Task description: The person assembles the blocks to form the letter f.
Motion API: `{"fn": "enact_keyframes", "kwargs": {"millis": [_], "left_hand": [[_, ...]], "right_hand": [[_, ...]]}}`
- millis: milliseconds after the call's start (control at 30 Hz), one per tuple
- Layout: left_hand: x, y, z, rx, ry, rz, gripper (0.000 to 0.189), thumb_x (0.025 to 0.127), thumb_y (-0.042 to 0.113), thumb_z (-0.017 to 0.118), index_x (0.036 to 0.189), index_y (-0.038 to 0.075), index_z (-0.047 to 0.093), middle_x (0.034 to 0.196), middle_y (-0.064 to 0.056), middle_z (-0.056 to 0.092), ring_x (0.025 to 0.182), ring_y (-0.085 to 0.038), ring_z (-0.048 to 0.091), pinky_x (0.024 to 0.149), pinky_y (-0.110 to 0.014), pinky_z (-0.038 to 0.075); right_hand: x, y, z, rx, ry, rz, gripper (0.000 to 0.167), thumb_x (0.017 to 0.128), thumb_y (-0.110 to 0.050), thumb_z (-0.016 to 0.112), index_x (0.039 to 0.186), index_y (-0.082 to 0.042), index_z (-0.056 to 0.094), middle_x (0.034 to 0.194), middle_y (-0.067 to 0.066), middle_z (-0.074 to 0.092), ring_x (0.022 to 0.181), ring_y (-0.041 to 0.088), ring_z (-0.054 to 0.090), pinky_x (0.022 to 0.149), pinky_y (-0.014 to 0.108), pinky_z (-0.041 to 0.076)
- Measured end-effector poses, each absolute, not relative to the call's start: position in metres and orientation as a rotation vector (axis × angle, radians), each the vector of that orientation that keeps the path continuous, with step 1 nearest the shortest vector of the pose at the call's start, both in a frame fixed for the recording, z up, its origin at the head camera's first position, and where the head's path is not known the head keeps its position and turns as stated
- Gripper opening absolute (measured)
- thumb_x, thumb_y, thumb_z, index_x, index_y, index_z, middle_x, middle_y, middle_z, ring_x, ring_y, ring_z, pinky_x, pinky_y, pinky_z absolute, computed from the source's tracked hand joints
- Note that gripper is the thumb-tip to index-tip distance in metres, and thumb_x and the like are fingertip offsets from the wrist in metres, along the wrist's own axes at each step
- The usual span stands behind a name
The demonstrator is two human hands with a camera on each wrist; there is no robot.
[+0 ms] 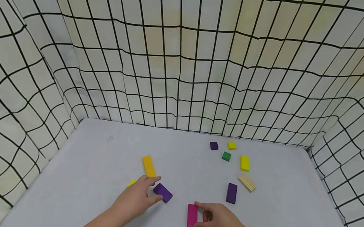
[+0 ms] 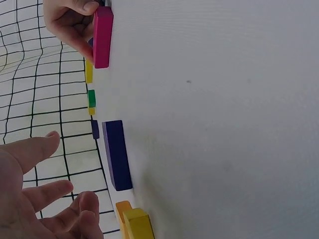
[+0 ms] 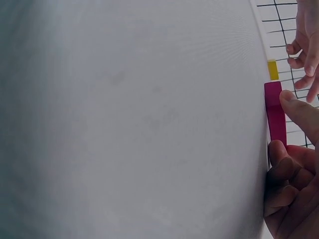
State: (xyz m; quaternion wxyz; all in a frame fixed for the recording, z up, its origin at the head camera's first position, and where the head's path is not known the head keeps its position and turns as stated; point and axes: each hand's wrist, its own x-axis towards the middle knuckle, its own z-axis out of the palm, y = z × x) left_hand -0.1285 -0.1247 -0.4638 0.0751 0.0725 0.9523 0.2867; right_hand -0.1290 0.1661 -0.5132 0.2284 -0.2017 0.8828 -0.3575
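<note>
My right hand point(image 1: 220, 220) pinches a magenta block point(image 1: 192, 216) near the front middle of the white table, with the thumb at its near end and a finger at its far end. The left wrist view also has this magenta block point(image 2: 103, 40) at the top. My left hand point(image 1: 133, 199) hovers around a purple block point(image 1: 164, 192), thumb and fingers spread; in the left wrist view a gap shows between fingers and purple block point(image 2: 116, 155). Beyond that hand lies an orange block point(image 1: 148, 165). A yellow block point(image 1: 131, 183) is partly hidden behind the hand.
To the right lie another purple block point(image 1: 231, 193), a ridged pale wooden piece point(image 1: 247, 182) and a yellow block point(image 1: 244, 163). Farther back are small green point(image 1: 226, 156), dark purple point(image 1: 214, 145) and yellow point(image 1: 231, 146) blocks. Black netting point(image 1: 211, 61) over white walls borders the table's back and sides.
</note>
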Motion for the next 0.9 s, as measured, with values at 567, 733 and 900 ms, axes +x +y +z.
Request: {"fn": "enact_keyframes", "kwargs": {"millis": [567, 733, 900], "left_hand": [[-0.136, -0.106, -0.475, 0.165, 2.81, 0.666, 0.068, 0.084, 0.04, 0.078, 0.14, 0.008, 0.055, 0.136, -0.022, 0.052, 0.115, -0.035, 0.061, 0.092, -0.051, 0.052], [-0.139, -0.103, -0.478, 0.188, 2.816, 0.636, 0.069, 0.082, 0.039, 0.079, 0.139, 0.006, 0.056, 0.137, -0.025, 0.05, 0.113, -0.037, 0.061, 0.091, -0.051, 0.053], [-0.141, -0.1, -0.485, 0.238, 2.81, 0.618, 0.07, 0.081, 0.038, 0.081, 0.138, 0.006, 0.056, 0.134, -0.022, 0.051, 0.106, -0.034, 0.062, 0.09, -0.048, 0.053]], "right_hand": [[-0.128, 0.165, -0.515, -0.532, 2.446, -0.975, 0.067, 0.08, -0.041, 0.082, 0.138, -0.016, 0.061, 0.071, -0.01, 0.054, 0.067, 0.006, 0.049, 0.056, 0.02, 0.038], [-0.128, 0.166, -0.515, -0.537, 2.449, -0.986, 0.068, 0.08, -0.042, 0.081, 0.138, -0.016, 0.061, 0.071, -0.01, 0.054, 0.067, 0.006, 0.049, 0.056, 0.02, 0.038], [-0.127, 0.166, -0.516, -0.537, 2.453, -0.993, 0.068, 0.08, -0.043, 0.081, 0.139, -0.017, 0.06, 0.072, -0.01, 0.054, 0.067, 0.006, 0.049, 0.056, 0.02, 0.038]]}}
